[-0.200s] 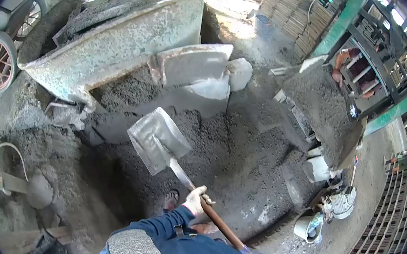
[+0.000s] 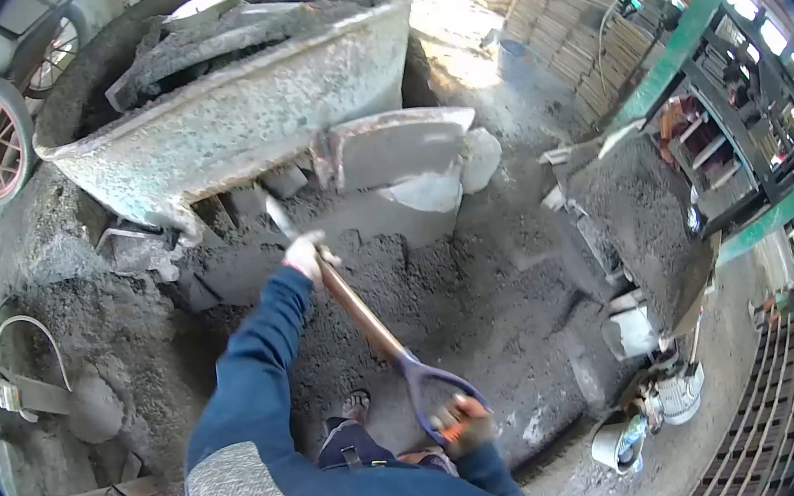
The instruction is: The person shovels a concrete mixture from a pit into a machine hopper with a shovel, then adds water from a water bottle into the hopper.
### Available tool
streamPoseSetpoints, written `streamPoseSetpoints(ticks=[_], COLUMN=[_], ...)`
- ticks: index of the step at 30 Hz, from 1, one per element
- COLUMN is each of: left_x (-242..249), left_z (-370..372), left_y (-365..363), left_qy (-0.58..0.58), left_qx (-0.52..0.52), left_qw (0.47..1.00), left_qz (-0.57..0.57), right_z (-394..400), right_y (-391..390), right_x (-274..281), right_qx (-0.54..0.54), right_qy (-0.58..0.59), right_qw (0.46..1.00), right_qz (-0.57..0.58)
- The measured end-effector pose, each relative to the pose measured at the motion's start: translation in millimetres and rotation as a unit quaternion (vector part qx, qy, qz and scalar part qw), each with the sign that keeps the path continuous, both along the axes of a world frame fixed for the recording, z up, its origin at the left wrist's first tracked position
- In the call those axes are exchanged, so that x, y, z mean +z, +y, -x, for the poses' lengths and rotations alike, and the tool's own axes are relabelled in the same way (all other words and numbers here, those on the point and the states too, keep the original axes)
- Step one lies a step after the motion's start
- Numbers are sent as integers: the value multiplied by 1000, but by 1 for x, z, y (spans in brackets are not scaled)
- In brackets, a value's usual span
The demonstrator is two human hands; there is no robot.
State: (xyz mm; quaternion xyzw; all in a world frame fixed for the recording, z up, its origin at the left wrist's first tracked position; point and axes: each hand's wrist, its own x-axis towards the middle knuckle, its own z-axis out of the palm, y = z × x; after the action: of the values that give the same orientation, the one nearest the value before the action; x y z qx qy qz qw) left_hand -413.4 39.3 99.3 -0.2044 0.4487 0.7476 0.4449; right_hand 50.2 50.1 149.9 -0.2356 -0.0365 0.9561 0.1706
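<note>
I am thrusting the brown-shafted metal shovel under the grey mixer drum: left hand gripping shaft, right hand clasping handle; next, I judge, levering up dark mix.

The shovel, brown-shafted with a purple D-grip, slants up-left, its metal blade dug into the grey gravel mix.

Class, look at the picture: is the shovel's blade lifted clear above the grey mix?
No: the shovel is thrust forward, its blade dug into the grey mix under the mixer chute.
</note>
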Motion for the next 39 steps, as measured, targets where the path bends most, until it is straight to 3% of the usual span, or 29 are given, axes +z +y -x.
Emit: streamPoseSetpoints(ticks=[1, 4, 8, 13, 15, 20, 23, 29, 33, 39], left_x=[13, 3, -8, 0, 7, -33, -67, -118, -131, -65], left_z=[31, 57, 49, 31, 4, -76, -137, -275, -357, -463], left_y=[-10, -23, -19, -19, -19, -23, -32, -32, -8, 91], left_qy=[79, 163, 91, 86, 53, 7, -54, -112, -154, -122], left_qx=[-11, -26, 6, 0, 8, -25, -40, -59, -94, -223], left_qw=[996, 985, 995, 996, 998, 995, 993, 980, 963, 950], left_qz=[-28, 42, 44, 33, 35, 92, 102, 151, 198, 182], right_z=[36, 72, 58, 42, 17, -95, -162, -287, -357, -440], right_y=[-8, -37, -34, -26, -18, -23, -37, -49, -61, -90], right_x=[1, -23, -67, -48, -42, -104, -92, -84, -89, -94], right_qx=[-10, 7, -11, -9, -3, -13, -65, -18, -46, -196], right_qy=[-34, -250, -314, -326, -338, -303, -344, -375, -393, -382], right_qw=[999, 968, 949, 944, 940, 953, 936, 923, 912, 898], right_qz=[-5, -16, -34, -53, -41, 18, 39, 79, 112, 97])
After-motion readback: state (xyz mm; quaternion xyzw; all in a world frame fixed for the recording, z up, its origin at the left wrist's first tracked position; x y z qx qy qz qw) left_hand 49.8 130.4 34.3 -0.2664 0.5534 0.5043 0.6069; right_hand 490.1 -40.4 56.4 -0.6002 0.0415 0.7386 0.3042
